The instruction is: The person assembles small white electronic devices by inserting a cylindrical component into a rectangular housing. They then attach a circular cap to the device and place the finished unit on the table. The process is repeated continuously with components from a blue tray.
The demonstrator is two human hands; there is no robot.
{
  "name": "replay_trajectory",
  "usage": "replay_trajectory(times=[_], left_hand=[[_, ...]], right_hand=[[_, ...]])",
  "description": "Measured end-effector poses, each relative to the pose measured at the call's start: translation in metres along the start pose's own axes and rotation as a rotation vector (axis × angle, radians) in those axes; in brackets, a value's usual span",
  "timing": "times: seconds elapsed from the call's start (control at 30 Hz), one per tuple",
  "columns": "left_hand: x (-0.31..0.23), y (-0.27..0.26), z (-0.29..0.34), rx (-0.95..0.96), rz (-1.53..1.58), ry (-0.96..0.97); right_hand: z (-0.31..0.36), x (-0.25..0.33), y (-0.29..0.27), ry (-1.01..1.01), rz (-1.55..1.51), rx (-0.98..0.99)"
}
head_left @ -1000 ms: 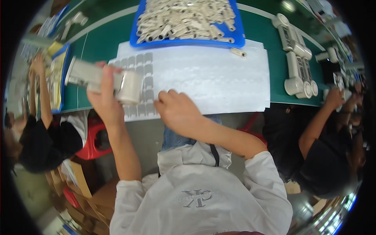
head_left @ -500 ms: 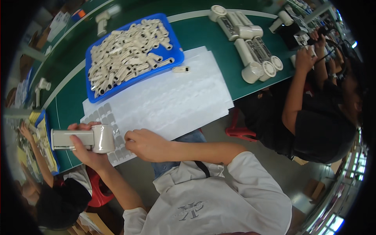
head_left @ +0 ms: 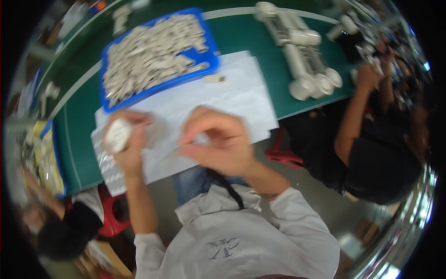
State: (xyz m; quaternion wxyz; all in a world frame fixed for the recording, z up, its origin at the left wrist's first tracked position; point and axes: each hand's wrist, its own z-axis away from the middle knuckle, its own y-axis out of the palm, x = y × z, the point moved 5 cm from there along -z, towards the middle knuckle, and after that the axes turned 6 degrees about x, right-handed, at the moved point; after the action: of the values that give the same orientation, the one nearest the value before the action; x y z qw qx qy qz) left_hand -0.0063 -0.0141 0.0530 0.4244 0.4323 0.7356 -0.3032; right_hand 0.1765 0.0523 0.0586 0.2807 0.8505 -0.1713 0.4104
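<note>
My left hand [head_left: 135,142] is wrapped round a cream plastic housing with a cylindrical head [head_left: 119,135], whose round white end shows and whose rest is blurred. To its right, my right hand [head_left: 220,139] hangs over the white paper sheets [head_left: 237,93], thumb and forefinger brought together in a pinch. Motion blur hides whatever lies between those fingertips. Below my left hand lies a sheet of grey labels [head_left: 110,174], partly covered. Beyond both hands, a blue tray [head_left: 216,60] holds a heap of small cream plastic parts [head_left: 153,53], and one loose part [head_left: 214,79] rests on the paper.
Several similar cream housings [head_left: 302,56] lie grouped on the green table [head_left: 246,35] at the right. A co-worker's hands [head_left: 369,74] are busy farther right. Another person's arm [head_left: 44,190] reaches by a yellow-lined tray [head_left: 49,158] at left. A red stool [head_left: 284,156] stands below the table.
My left hand has turned the housing from lying sideways to end-on and shifted it right and away from me. My right hand has moved right and up off the label sheet, pinching.
</note>
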Motion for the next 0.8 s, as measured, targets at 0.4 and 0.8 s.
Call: replay_trajectory(times=[0.4,0.8], left_hand=[[0.001,0.064,0.013,0.167,-0.083,0.12],[0.002,0.062,0.011,0.147,-0.035,0.175]], right_hand=[[-0.014,0.021,0.013,0.076,0.23,-0.047],[-0.009,0.019,0.014,0.041,0.378,-0.089]])
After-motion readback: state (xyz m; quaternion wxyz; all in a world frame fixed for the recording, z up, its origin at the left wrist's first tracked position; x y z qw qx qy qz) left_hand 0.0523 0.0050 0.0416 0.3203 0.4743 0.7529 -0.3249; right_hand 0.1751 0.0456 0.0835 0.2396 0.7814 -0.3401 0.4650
